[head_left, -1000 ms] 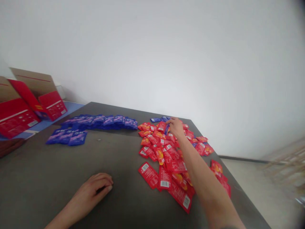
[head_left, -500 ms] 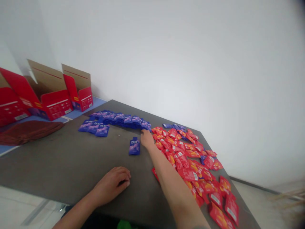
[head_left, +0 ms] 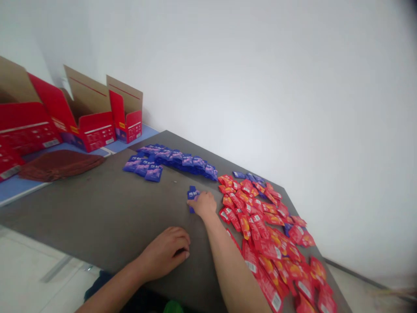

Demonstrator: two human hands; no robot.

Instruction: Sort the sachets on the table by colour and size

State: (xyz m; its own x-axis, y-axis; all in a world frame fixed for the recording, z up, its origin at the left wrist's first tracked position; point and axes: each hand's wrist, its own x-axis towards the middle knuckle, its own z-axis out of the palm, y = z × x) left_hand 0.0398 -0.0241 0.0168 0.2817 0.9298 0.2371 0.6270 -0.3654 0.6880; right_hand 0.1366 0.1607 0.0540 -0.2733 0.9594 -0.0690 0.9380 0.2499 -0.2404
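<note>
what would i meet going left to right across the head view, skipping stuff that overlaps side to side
Brown cloth → small group of blue packets → lone blue packet at the right hand → pile of red packets.

Blue sachet (head_left: 192, 194), printed side up, on tabletop (head_left: 130, 213)

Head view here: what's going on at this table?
A person's right hand is on a single blue pouch lying on the dark table; whether it is gripped is unclear. The left hand rests nearer the person, loosely curled. An overlapping row of blue pouches lies beyond, a smaller blue group by its left end. Loose red pouches spread to the right, and open red boxes stand at the left.
</note>
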